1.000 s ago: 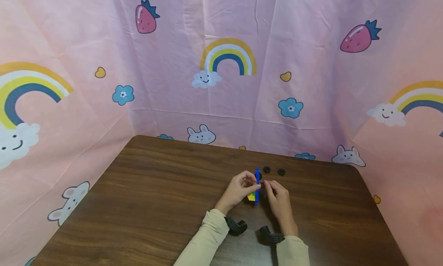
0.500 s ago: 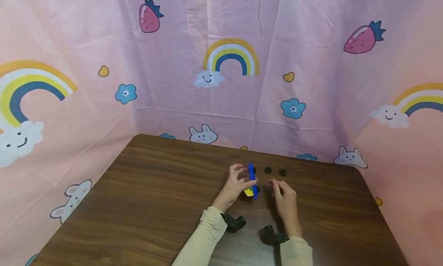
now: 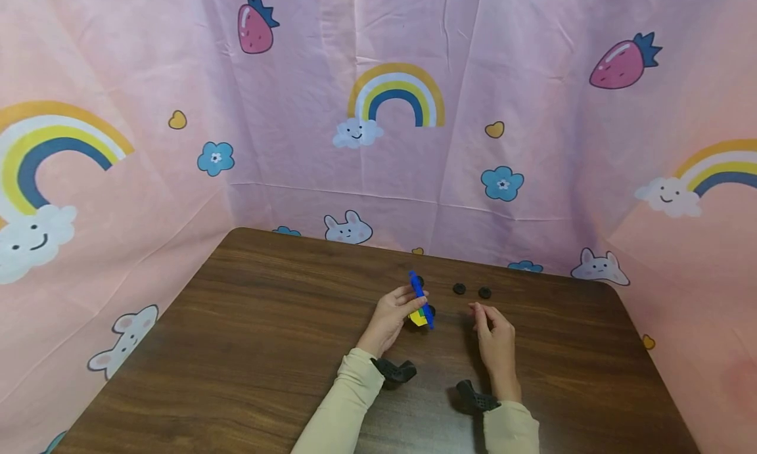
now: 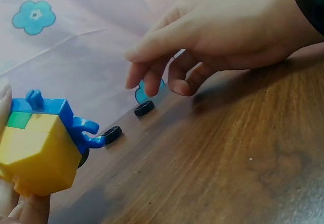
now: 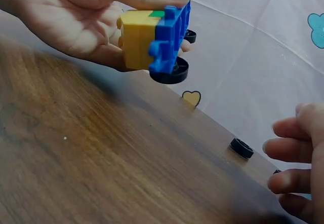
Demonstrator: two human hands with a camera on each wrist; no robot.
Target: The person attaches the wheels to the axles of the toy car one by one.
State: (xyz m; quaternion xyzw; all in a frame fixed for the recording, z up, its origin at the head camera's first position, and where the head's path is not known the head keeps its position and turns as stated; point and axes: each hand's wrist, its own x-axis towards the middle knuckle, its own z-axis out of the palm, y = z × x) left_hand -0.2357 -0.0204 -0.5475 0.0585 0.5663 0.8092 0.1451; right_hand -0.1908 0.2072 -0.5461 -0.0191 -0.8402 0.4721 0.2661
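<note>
My left hand (image 3: pixel 387 319) grips a toy car made of building blocks, thumb on the blue chassis (image 3: pixel 424 307) and fingers around the body. Yellow blocks (image 4: pixel 38 150) and a green piece (image 4: pixel 17 119) sit on the chassis. In the right wrist view two black wheels are on the chassis, a near wheel (image 5: pixel 161 78) and a farther wheel (image 5: pixel 191 35). The car is held tilted above the table. To its right, my right hand (image 3: pixel 497 342) hovers with fingers loosely bent and nothing between them. Beyond it lie two loose black wheels, one wheel (image 3: pixel 459 288) left of the other wheel (image 3: pixel 485 292).
The brown wooden table (image 3: pixel 284 322) runs back to a pink and lilac printed cloth (image 3: pixel 284 152) hanging behind and along both sides. A black wrist mount (image 3: pixel 397 372) is on the left wrist and another black mount (image 3: pixel 475 398) on the right.
My left hand has carried the car left and away from me, tilting it. My right hand has drawn back to the right, off the car. The loose wheels stay where they were.
</note>
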